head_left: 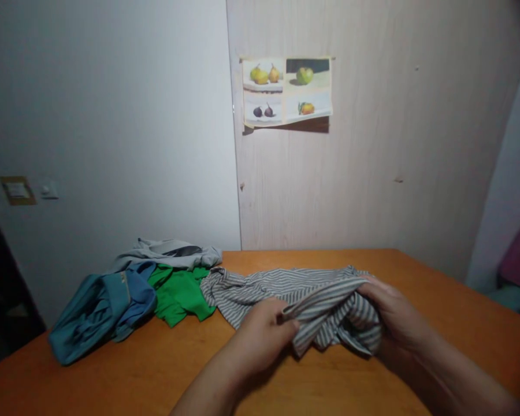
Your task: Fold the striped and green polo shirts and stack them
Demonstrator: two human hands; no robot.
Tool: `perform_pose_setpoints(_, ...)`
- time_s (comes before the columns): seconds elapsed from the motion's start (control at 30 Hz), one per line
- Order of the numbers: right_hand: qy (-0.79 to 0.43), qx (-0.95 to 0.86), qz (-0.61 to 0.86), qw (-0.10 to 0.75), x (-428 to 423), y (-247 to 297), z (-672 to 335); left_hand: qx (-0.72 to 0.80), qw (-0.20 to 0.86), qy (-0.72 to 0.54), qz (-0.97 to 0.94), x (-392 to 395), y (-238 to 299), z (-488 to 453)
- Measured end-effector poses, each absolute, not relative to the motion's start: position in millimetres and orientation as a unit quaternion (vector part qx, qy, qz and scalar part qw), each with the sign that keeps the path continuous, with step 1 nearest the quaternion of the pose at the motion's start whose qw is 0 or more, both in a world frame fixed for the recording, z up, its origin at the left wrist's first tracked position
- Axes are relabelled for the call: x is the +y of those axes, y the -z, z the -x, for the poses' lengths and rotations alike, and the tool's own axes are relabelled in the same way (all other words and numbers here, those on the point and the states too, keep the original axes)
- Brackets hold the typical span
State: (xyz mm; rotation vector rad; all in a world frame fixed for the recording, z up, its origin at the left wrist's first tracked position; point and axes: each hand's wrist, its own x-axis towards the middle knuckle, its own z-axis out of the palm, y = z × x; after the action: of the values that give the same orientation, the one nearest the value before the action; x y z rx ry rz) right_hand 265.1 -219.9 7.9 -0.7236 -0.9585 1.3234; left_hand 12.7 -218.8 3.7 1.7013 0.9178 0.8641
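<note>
A grey and white striped garment (286, 292) lies crumpled across the middle of the orange wooden table (437, 306). My left hand (266, 329) is closed, pinching a fold of the striped cloth near its front edge. My right hand (392, 312) is closed over the bunched right end of the same garment, fingers curled into the fabric. Both forearms reach in from the bottom of the view.
At the table's left lie a green garment (179, 292), a blue garment (108, 309) and a grey one (169, 253) behind them. A fruit picture (286, 91) hangs on the wooden panel behind. A wall switch (47, 189) is at left.
</note>
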Motion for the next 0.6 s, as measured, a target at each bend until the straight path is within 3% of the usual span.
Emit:
perform_pose_setpoints(0.13, -0.570, -0.432, 0.324, 0.619, -212, -4, -270, 0.314, 0.575, -0.464, -0.596, -212, -24, -6)
perform_pose_setpoints(0.3, -0.598, -0.445, 0.320, 0.586, -214, -2, -268, 0.284, 0.639, -0.487, -0.524, -207, -33, 3)
perform_pose_setpoints(0.6, -0.606, -0.455, 0.303, 0.577, -213, 0, -268, 0.277, 0.647, -0.483, -0.520, -203, -28, 7)
